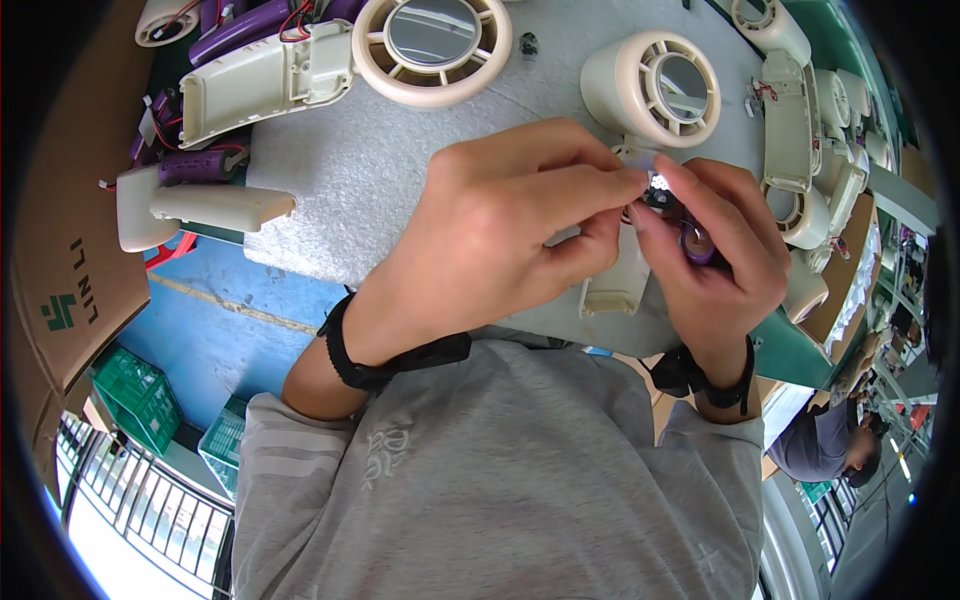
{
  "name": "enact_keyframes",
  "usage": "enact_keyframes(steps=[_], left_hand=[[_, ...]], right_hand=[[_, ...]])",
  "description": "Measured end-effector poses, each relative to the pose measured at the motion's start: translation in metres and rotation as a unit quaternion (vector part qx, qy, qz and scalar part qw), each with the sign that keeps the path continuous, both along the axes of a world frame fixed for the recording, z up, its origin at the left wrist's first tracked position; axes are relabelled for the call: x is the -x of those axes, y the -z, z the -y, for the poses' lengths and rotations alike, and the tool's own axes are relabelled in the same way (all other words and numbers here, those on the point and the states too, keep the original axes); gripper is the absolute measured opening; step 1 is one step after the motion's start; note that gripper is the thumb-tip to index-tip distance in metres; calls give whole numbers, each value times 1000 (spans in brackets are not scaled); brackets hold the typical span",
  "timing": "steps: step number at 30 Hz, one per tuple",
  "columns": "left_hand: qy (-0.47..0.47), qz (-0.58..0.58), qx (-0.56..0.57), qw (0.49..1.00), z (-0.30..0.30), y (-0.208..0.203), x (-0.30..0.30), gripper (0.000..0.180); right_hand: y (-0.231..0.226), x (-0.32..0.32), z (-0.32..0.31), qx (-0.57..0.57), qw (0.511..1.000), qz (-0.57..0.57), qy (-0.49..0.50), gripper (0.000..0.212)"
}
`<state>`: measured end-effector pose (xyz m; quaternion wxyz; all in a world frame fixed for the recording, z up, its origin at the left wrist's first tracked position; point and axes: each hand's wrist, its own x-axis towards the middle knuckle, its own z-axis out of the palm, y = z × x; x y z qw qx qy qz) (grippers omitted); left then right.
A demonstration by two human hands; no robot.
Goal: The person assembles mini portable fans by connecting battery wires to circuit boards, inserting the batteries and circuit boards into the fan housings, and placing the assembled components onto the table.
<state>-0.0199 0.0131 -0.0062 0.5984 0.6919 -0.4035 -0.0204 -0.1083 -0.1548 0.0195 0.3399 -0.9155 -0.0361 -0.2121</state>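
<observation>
My left hand (pixel 515 215) is closed, with thumb and forefinger pinched at the edge of a small dark circuit board (pixel 657 194) that has a bright white spot. My right hand (pixel 725 240) curls round a purple battery cell (pixel 697 243) and meets the same board with its fingertips. Behind my fingers lies a cream fan (pixel 652 90) with a round mirrored centre, its handle shell (pixel 612 290) reaching toward me beneath my hands. Fingers partly cover the board and the cell, so how they join is hidden.
On the foam-covered table (pixel 330 200), another cream fan (pixel 432 45) with a handle shell (pixel 265 80) lies back left. Purple cells (pixel 195 166) and cream covers (pixel 225 205) sit at the left edge. Several fan parts (pixel 790 120) line the right side. A cardboard box (pixel 75 250) stands left; a person (pixel 825 440) sits far right.
</observation>
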Motion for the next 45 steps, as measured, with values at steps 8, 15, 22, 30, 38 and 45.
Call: enact_keyframes(steps=[8, 15, 22, 30, 38, 45], left_hand=[[54, -102, -14, 993, -5, -3, -4, 32], [103, -182, -39, 977, -5, -3, -8, 41], [119, -215, -64, 967, -4, -7, -9, 40], [111, -212, -70, 968, -2, -8, -8, 38], [98, -219, -55, 969, -2, -3, -5, 40], [61, -37, -78, 994, -1, -6, -4, 45]], right_hand=[[-15, 7, -3, -75, 991, -101, 39, 28], [-17, 7, -3, -46, 992, -109, 34, 26], [-10, 4, -5, -36, 996, -72, 41, 26], [-7, 1, -3, 6, 999, -25, 18, 27], [-10, 3, -5, -23, 994, -92, 59, 21], [-14, 3, 6, -156, 954, -250, 62, 25]])
